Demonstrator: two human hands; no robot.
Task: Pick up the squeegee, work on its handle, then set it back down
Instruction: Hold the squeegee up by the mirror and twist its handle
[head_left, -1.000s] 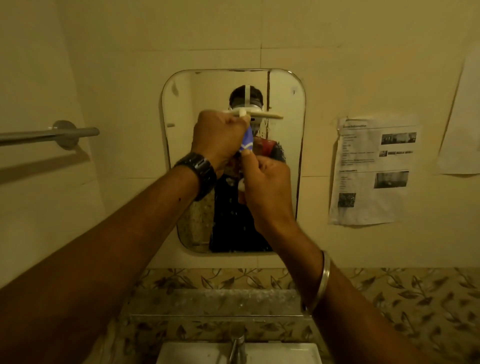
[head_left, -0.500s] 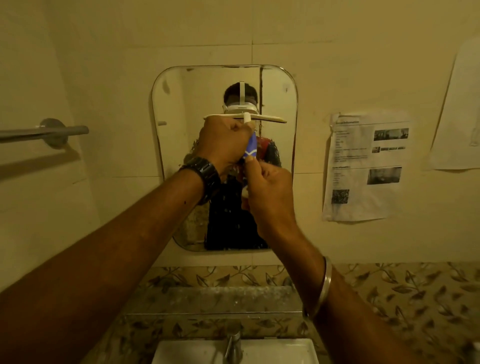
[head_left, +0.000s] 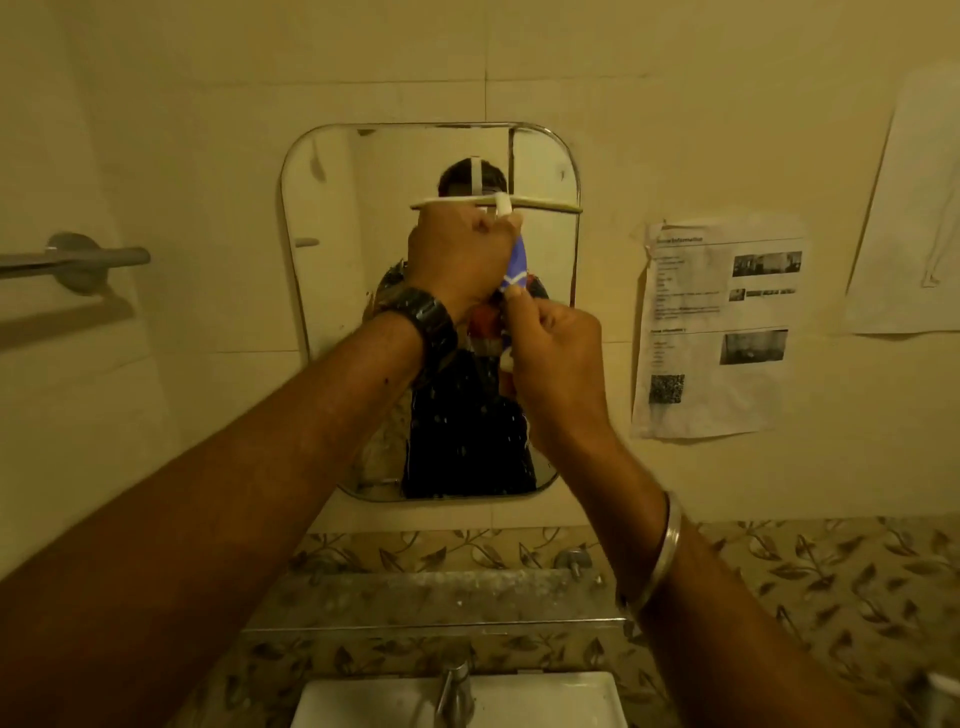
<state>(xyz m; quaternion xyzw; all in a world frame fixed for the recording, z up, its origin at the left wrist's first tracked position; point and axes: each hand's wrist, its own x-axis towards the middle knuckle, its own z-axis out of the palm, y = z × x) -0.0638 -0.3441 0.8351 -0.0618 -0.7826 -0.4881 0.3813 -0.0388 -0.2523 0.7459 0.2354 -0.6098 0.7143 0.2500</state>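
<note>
I hold a small squeegee (head_left: 545, 206) up in front of the wall mirror (head_left: 332, 218), its pale blade level and on top. Its blue and white handle (head_left: 517, 262) points down. My left hand (head_left: 460, 262), with a black watch on the wrist, is closed around the upper handle just under the blade. My right hand (head_left: 553, 353) pinches the lower end of the handle from below with fingertips. The bottom of the handle is hidden by my fingers.
A towel bar (head_left: 78, 258) juts from the left wall. Printed paper sheets (head_left: 717, 327) hang on the right wall. Below the mirror are a grey ledge (head_left: 431, 597), a tap (head_left: 454, 686) and a white basin (head_left: 545, 701).
The view has tilted down a little, so more of the basin shows. Both hands stay on the squeegee; my right fingers have shifted slightly lower on the handle.
</note>
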